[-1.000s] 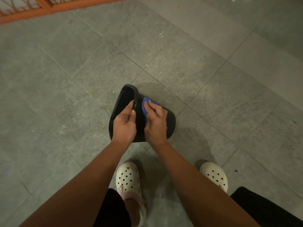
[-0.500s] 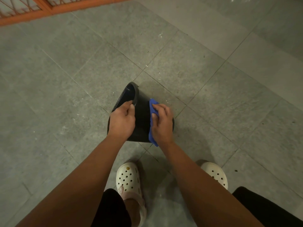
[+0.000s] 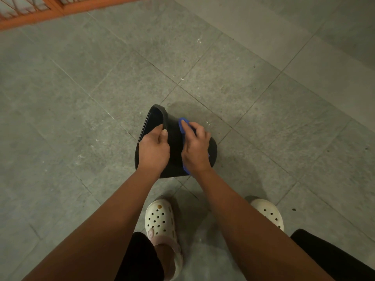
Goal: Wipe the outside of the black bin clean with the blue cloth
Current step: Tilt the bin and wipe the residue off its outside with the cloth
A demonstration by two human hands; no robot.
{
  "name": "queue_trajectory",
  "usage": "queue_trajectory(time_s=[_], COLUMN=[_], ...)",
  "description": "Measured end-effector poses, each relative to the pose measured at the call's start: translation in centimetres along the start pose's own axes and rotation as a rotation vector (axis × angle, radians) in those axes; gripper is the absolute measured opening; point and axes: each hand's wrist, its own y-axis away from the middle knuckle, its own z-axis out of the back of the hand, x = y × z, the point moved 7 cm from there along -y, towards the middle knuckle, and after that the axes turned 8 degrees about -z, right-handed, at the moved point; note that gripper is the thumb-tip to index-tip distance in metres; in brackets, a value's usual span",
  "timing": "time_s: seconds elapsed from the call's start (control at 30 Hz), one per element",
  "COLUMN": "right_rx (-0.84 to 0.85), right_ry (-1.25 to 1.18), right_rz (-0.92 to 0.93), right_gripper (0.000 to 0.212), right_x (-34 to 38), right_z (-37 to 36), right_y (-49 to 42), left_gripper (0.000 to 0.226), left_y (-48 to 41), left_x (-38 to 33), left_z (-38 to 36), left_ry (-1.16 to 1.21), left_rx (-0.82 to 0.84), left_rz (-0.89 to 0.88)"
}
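Observation:
A small black bin [image 3: 174, 138] lies tilted on the grey floor, its open mouth facing left and its base to the right. My left hand [image 3: 153, 150] grips the bin's rim, thumb outside and fingers inside the mouth. My right hand [image 3: 196, 148] presses the blue cloth [image 3: 182, 123] flat against the bin's outer side wall. Most of the cloth is hidden under that hand; blue shows at the fingertips and near the wrist.
Grey stone floor tiles [image 3: 233, 82] spread all around the bin. My two feet in white clogs [image 3: 161, 220] stand just behind it. An orange-framed barrier [image 3: 36, 15] runs along the top left corner.
My right hand slid the cloth back up the bin's side toward the rim after a stroke toward the base. The bin tilted slightly, showing more of its mouth. My left hand kept its grip.

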Motion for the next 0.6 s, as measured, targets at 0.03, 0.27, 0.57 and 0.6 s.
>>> queue_trajectory(time_s=[0.03,0.27,0.57,0.6], right_rx=[0.008,-0.085,0.002,-0.019], right_ry=[-0.005,-0.117,0.001,-0.017], right_rz=[-0.054,-0.079,-0.214,-0.210], right_gripper=[0.049,0.042,0.051,0.050], right_x=[-0.7,1.3,-1.7,-1.2], right_z=[-0.1,-0.1,0.0,-0.1], right_y=[0.1,1.6,0.1,0.7], left_gripper=[0.032,0.030,0.032,0.033], left_y=[0.0,-0.1,0.3,0.2], left_x=[0.1,-0.4,-0.7,-0.6], left_z=[0.1,-0.3,-0.3,-0.3], left_ry=[0.001,-0.050,-0.038,-0.043], left_rx=[-0.001,0.052,0.049,0.050], left_rz=[0.023,-0.017,-0.036,-0.030])
